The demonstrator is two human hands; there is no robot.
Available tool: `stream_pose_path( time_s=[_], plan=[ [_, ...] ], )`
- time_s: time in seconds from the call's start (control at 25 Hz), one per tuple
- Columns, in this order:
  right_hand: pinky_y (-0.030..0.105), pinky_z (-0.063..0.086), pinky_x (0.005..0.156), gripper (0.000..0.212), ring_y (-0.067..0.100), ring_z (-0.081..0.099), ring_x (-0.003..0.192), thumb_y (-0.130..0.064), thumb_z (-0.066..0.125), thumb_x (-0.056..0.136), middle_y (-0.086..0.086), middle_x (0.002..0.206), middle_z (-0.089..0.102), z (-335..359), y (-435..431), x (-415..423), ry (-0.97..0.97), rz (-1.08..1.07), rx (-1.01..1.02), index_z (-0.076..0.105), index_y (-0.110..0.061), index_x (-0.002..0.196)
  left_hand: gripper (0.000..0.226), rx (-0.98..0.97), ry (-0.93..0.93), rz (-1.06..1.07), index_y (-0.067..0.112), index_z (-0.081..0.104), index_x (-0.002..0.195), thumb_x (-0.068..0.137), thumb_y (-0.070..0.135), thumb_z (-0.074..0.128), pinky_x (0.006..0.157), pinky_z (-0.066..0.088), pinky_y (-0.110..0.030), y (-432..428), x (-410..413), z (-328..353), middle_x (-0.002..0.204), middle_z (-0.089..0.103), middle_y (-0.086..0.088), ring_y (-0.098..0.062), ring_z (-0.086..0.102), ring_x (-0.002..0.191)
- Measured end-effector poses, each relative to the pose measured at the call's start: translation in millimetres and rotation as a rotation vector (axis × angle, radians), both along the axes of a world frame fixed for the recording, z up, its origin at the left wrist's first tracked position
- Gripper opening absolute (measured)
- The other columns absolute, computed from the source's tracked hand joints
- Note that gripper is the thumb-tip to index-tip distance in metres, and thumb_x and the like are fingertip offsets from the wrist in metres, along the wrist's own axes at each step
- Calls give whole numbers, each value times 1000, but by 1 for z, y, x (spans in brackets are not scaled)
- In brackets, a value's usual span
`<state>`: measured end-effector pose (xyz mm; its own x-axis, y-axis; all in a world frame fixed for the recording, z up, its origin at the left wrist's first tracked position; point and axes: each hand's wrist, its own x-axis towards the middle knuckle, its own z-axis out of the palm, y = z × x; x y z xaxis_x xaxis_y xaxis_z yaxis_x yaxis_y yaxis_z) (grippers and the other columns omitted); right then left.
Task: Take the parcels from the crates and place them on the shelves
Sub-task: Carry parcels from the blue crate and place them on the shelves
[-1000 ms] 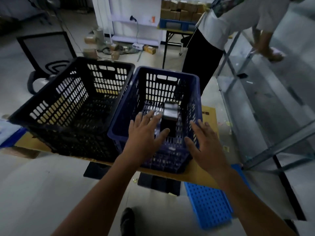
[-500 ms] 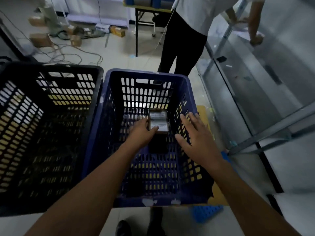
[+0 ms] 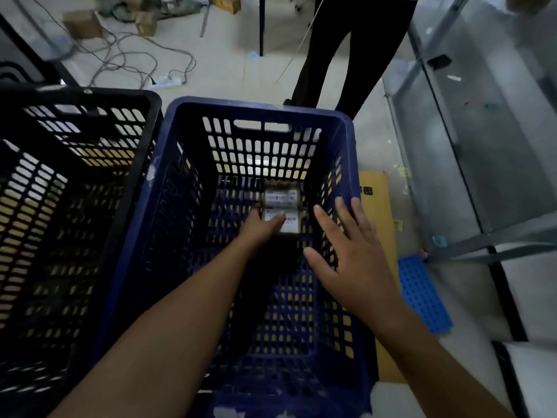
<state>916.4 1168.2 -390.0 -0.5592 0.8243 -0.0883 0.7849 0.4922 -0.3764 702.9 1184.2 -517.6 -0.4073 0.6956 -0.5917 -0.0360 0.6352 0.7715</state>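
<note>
Pick-up step: left grip (image 3: 265,226) touches the parcel (image 3: 281,203) deep in the blue crate (image 3: 259,104), whether clasping I cannot tell, right grip (image 3: 354,257) spread open above; next likely needs a firm clasp and straight lift out.

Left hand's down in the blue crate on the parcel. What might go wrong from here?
1. The parcel lies deep near the far wall of the blue crate, and only the left hand reaches it; its hold is unclear, so it may slip on lifting.
2. The right hand hovers spread by the crate's right wall and could catch the slots.
3. A person stands beyond the crate beside the shelves, possibly in the way.
</note>
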Motion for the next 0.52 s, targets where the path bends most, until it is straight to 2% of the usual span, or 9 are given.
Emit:
stream_pose_path(
  time_s=[0.08, 0.16, 0.32, 0.52],
  plan=[
    [54, 3, 128, 71, 8, -27, 153, -68, 26, 97, -9, 172, -7, 1, 0, 0, -5, 7, -1, 11, -44, 162, 80, -6, -81, 24, 20, 32, 156, 92, 43, 74, 99, 51, -39, 1, 1, -4, 147, 53, -10, -26, 58, 125],
    [54, 3, 128, 71, 10, -27, 154, -68, 27, 97, -9, 173, -7, 1, -1, 0, -1, 10, 1, 11, -43, 163, 74, 4, -142, 36, 19, 32, 156, 95, 35, 72, 104, 52, -48, 1, 2, -3, 144, 56, -12, -30, 60, 125],
    [50, 0, 127, 72, 9, -25, 154, -67, 26, 97, -9, 173, -7, -1, -1, 1, 39, 6, 4, 12, -42, 163, 63, 25, -175, 89, 16, 38, 151, 97, 23, 70, 103, 53, -52, -5, 10, 5, 137, 61, -13, -31, 63, 120],
    [51, -2, 126, 76, 7, -23, 154, -67, 30, 96, -8, 173, -5, -4, 1, 1, 99, -8, -14, 13, -38, 164, 67, 77, -244, 149, 16, 35, 154, 97, 12, 69, 102, 53, -54, -31, 14, 27, 136, 63, -15, -32, 64, 119]
  ],
)
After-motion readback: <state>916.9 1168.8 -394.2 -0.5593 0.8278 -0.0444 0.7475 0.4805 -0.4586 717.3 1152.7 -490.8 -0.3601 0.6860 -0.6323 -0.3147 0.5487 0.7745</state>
